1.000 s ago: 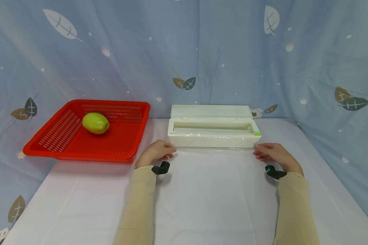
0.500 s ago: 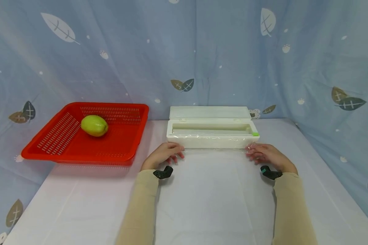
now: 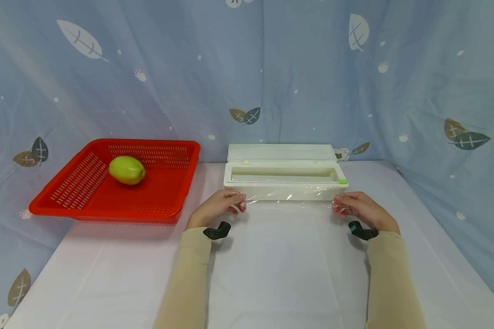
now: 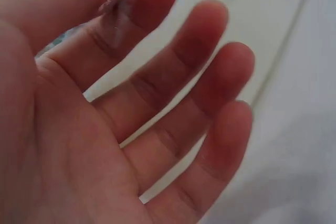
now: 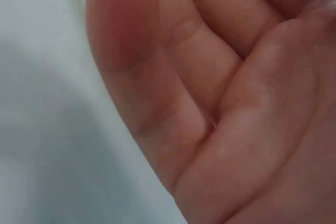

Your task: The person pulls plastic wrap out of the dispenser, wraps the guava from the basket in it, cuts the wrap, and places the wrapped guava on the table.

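A white plastic wrap dispenser box (image 3: 286,193) stands at the back of the table with its lid (image 3: 280,153) tipped up. Clear plastic wrap (image 3: 289,198) stretches along the front of the box. My left hand (image 3: 217,205) pinches the wrap's left end between thumb and index finger; the left wrist view shows the other fingers (image 4: 184,66) spread loosely. At the right end my right hand (image 3: 362,208) pinches the wrap too. In the right wrist view the thumb and fingertips lie out of frame, and only the palm and lower fingers (image 5: 173,66) show.
To the left a red plastic basket (image 3: 160,196) holds a yellow-green oval fruit (image 3: 126,170). A bright green tab (image 3: 343,181) sits on the box's right front corner. White cloth (image 3: 280,274) covers the table, and a blue leaf-patterned curtain (image 3: 181,82) hangs behind.
Both hands have moved inward from the box's front corners. They now pinch the wrap, whose edge is lifted and drawn slightly toward me off the box front.
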`<state>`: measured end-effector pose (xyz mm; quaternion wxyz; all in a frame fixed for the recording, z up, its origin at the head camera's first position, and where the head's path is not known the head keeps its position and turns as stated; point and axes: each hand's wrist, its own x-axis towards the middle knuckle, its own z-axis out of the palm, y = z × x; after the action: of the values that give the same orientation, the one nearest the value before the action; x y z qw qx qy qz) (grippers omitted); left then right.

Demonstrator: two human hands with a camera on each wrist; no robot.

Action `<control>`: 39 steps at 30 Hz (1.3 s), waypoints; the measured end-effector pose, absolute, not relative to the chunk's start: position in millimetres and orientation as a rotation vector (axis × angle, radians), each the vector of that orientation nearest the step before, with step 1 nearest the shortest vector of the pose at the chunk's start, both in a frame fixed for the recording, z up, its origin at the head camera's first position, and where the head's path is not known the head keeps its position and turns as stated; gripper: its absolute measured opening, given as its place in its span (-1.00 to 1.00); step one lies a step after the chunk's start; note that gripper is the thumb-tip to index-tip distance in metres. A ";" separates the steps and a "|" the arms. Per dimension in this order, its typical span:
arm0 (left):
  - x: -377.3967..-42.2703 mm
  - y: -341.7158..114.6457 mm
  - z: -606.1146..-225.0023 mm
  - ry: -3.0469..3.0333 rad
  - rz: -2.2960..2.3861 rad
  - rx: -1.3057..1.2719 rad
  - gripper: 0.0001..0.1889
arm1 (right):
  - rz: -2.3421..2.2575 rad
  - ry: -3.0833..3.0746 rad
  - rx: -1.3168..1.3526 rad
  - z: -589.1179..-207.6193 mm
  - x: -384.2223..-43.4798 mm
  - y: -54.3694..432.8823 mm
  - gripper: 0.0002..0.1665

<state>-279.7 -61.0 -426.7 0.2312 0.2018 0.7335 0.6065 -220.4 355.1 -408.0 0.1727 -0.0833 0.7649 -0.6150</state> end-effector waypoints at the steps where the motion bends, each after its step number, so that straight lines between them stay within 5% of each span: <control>1: -279.8 -61.4 -424.8 2.006 1.688 0.574 -0.62 | -1.751 2.171 -0.262 -405.7 -219.5 354.9 -0.47; 9: -275.6 -61.7 -413.0 1.926 1.809 0.624 -0.70 | -1.928 2.000 -0.445 -395.9 -217.7 358.0 -0.68; 23: -273.7 -48.6 -402.5 1.804 2.061 0.484 -0.52 | -2.250 1.810 -0.590 -395.1 -218.7 353.6 -0.56; 39: -264.7 -39.5 -382.0 1.527 2.329 0.513 -0.68 | -2.517 1.625 -0.651 -386.1 -221.9 340.6 -0.54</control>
<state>-264.7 -39.5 -382.0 0.1541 0.1791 0.5328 0.8126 -221.9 340.6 -386.1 0.0378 -0.2122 0.5298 -0.8203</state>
